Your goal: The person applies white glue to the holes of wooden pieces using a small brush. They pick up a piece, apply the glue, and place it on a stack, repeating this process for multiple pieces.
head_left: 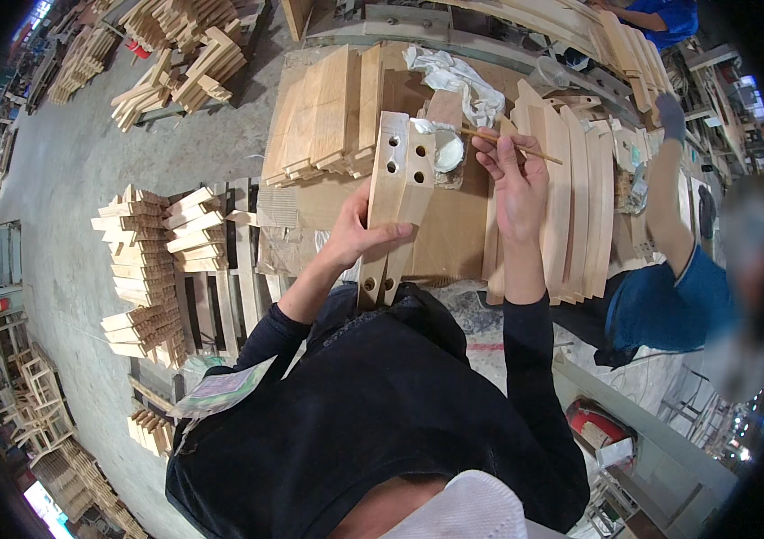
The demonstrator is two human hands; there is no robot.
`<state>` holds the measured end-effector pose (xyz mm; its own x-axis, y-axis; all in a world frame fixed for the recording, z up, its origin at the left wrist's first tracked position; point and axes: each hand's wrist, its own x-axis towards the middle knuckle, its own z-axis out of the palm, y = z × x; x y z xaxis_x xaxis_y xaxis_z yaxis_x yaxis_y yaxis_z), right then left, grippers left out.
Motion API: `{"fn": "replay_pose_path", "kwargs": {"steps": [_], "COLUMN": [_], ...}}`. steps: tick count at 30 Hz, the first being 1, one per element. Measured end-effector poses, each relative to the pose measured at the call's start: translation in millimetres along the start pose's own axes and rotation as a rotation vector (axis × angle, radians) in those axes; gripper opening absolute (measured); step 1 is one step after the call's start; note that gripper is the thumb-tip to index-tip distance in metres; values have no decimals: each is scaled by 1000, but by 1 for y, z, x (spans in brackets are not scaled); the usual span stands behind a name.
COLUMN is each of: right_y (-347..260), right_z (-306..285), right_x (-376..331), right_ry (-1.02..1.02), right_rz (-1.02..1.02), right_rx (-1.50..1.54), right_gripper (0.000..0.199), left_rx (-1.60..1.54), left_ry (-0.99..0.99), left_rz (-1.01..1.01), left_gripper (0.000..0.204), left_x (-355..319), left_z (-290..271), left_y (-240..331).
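Note:
My left hand (354, 235) is wrapped around two pale wooden parts (401, 199) held side by side, with round drilled holes near both ends. White glue-like paste shows near the holes at their far end. Between the fingers of my right hand (522, 184) is a thin wooden stick (539, 154); its left end is close to a small container of white paste (450, 154). A crumpled white cloth (459, 79) lies just beyond that container. Cardboard (445, 229) covers the work surface beneath.
Wooden boards (323, 112) are stacked left of the paste, and long curved pieces (570, 202) stand at the right. A person in blue (669, 310) is close by on the right. Further stacks (144, 269) sit on pallets over the concrete floor (58, 234).

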<state>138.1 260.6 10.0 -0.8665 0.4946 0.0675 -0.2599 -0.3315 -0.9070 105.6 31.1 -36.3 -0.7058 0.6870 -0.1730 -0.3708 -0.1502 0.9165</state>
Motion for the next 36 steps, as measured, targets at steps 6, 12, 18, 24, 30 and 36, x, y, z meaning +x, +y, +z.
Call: {"fn": "replay_pose_path", "kwargs": {"steps": [6,12,18,24,30,36], "right_y": [-5,-7,-11,-8,-8,-6], "right_z": [-11,-19,-20,-12,2,10], "right_x": [-14,-36,-50,-55,-42,-21], "right_ry": [-116,-110,-29,83,202,254], "right_rz": [-8,4,-15,-20,-21,-36], "right_rx": [-56,-91,-51,-45,-37,-20], "right_gripper": [8,10,14,18,19,19], "left_rx": [26,25,-3,22,62,85], "left_ry": [24,17,-13,5,14,30], "left_rz": [-12,3,3,-6,34,44], "left_gripper": [67,68,68,70,71,74], "left_x": [-2,0,1,1,0,0], "left_z": [1,1,1,5,9,9], "left_y": [-2,-5,-7,-1,4,1]}}
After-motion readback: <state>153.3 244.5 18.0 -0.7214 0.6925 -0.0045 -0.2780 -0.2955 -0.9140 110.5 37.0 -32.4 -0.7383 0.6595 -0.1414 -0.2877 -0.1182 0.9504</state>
